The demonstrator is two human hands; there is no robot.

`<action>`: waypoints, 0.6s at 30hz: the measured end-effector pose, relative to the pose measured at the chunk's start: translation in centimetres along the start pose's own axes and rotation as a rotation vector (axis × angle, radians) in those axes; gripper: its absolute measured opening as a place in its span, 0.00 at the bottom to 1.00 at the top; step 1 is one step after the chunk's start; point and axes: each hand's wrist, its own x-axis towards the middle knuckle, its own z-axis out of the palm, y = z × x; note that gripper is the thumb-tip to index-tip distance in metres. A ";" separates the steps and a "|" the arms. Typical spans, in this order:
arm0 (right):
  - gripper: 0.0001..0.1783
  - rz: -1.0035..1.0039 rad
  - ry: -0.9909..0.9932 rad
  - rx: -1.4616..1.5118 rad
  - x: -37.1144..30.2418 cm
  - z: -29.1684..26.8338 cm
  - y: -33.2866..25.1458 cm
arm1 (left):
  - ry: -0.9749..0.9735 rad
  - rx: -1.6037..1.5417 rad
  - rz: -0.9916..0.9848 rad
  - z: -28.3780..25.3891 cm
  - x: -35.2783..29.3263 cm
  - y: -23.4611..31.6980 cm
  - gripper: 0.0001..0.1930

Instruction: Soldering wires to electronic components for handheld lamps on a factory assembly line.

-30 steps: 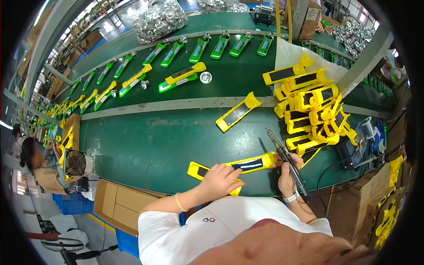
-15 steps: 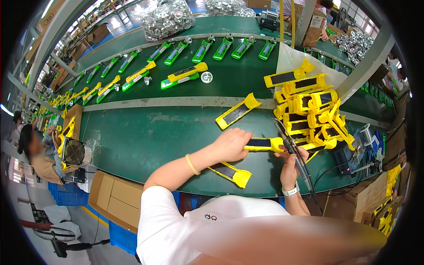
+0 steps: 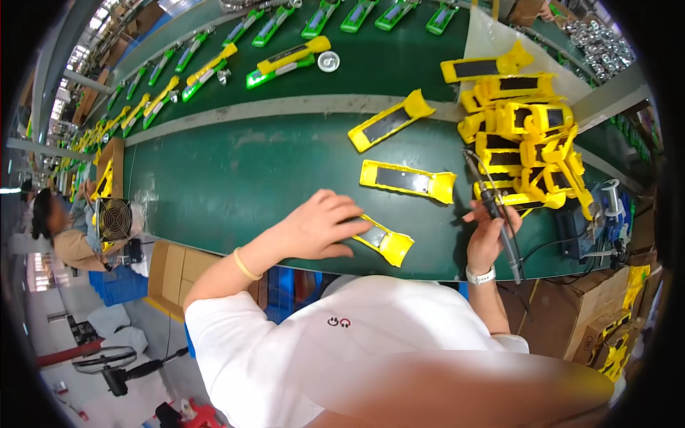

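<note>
Yellow casing (image 3: 387,244) juts rightward from under the left hand (image 3: 317,226), half-open, grip unclear.

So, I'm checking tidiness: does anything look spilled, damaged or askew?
No spill or damage stands out. Only the heap of yellow casings at right looks askew, pieces overlapping at mixed angles, unlike the row of green casings.

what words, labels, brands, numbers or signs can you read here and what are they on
White shirt: a small dark-and-red chest emblem, no readable word.
Cardboard box at lower right: print too small to read.
Yellow casings: no readable text seen.
</note>
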 end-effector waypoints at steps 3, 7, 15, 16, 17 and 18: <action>0.17 0.006 -0.031 0.022 0.7 0.4 0.4 | 0.074 0.059 -0.058 3.7 -2.1 1.1 0.16; 0.19 -0.035 -0.033 0.011 0.6 0.9 0.7 | 0.215 0.203 -0.159 5.7 2.4 2.4 0.16; 0.25 -0.005 -0.127 -0.426 -0.8 -0.4 1.5 | 0.208 0.092 -0.008 3.9 8.1 -3.3 0.20; 0.26 -0.055 -0.138 -0.429 -0.3 0.1 1.8 | 0.300 0.069 -0.008 2.8 9.1 -5.7 0.23; 0.26 -0.040 -0.132 -0.425 -0.1 0.1 2.0 | 0.370 -0.012 -0.052 0.1 10.7 -9.0 0.23; 0.26 -0.026 -0.132 -0.418 0.1 0.1 2.2 | 0.512 0.103 -0.211 -1.4 12.1 -12.6 0.23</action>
